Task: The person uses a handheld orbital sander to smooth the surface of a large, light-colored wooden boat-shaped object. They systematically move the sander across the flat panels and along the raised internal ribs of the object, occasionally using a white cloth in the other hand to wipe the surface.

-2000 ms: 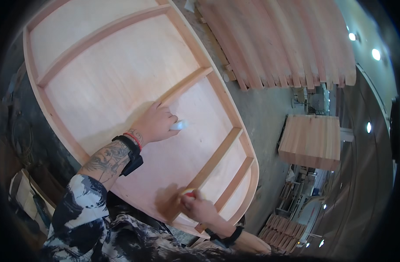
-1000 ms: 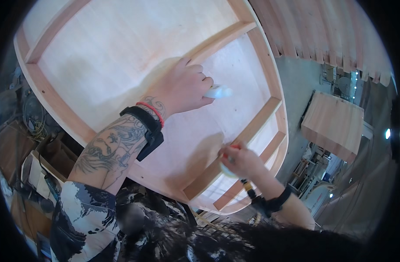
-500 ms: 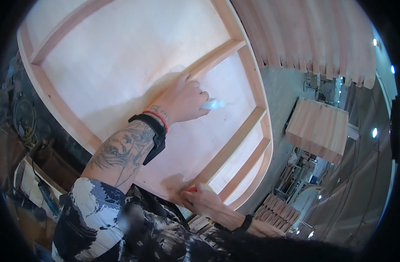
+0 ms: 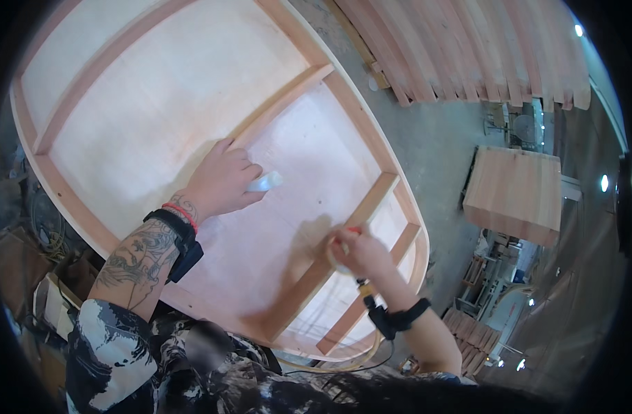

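Note:
A large wooden panel (image 4: pixel 171 90) with rounded edges and raised ribs lies before me. My left hand (image 4: pixel 223 181) is over its middle, closed around a pale, bluish-white tube-like piece (image 4: pixel 265 182); its exact kind is unclear. The index finger touches the end of the middle rib (image 4: pixel 281 103). My right hand (image 4: pixel 363 252) rests at the lower rib (image 4: pixel 302 297), fingers wrapped round a small round tool (image 4: pixel 338 259) with a red part on top. A yellow fitting (image 4: pixel 366 292) and a hose at its rear suggest an air sander. My fingers hide much of it.
Past the panel's right edge, a stack of long boards (image 4: pixel 467 48) stands at the top right. A block of glued wood (image 4: pixel 512 193) stands farther right, with machinery (image 4: pixel 495 265) below it. A box and cables (image 4: pixel 50 234) lie at the left.
My right hand has moved up and inward along the lower rib with the round tool, now showing its hose. In the picture, my left hand and the panel have shifted left.

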{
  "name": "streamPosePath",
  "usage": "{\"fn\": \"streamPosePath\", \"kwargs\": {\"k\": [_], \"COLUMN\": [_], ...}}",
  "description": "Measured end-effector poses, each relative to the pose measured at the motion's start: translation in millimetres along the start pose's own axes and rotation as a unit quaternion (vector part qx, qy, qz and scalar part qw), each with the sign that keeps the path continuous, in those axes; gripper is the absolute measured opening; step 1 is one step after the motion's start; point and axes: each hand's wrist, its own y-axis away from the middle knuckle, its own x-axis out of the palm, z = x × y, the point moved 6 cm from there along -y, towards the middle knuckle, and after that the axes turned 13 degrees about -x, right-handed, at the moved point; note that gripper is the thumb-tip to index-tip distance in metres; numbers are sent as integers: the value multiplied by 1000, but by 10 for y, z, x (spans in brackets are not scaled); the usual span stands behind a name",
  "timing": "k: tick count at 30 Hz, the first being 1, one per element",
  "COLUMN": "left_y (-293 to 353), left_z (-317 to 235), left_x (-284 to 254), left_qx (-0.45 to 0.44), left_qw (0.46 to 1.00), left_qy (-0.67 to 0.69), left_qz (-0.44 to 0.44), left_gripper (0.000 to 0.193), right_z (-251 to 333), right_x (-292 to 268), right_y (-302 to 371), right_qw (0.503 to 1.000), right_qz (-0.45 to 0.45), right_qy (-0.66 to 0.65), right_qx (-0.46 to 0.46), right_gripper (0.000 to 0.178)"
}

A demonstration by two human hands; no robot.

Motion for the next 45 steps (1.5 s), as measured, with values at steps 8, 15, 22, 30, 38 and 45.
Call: {"fn": "streamPosePath", "kwargs": {"k": [8,15,22,30,38,45], "left_y": [49,45,58,60,35,40], "left_z": [-18,16,5,17,-41,-41], "left_x": [-96,-101,-35,-58,-56,6], "left_qx": [5,4,7,-18,-26,-19], "left_qw": [999,1000,999,1000,999,999], "left_qy": [-7,-12,13,-4,-16,-41], "left_qz": [-32,-27,-31,5,18,21], "left_gripper": [23,22,25,30,30,28], "right_z": [-1501,-1122,581,1743,1209,-423], "right_x": [-748,-493,393,1003,861,144], "right_y": [-469,-190,781,1439,1507,844], "right_qw": [988,988,997,994,994,982], "right_qz": [-121,-126,-31,-12,-34,-171], "right_qy": [13,-3,-57,-99,-94,-51], "right_qx": [93,88,32,-46,-36,54], "right_gripper": [30,36,35,32,36,36]}}
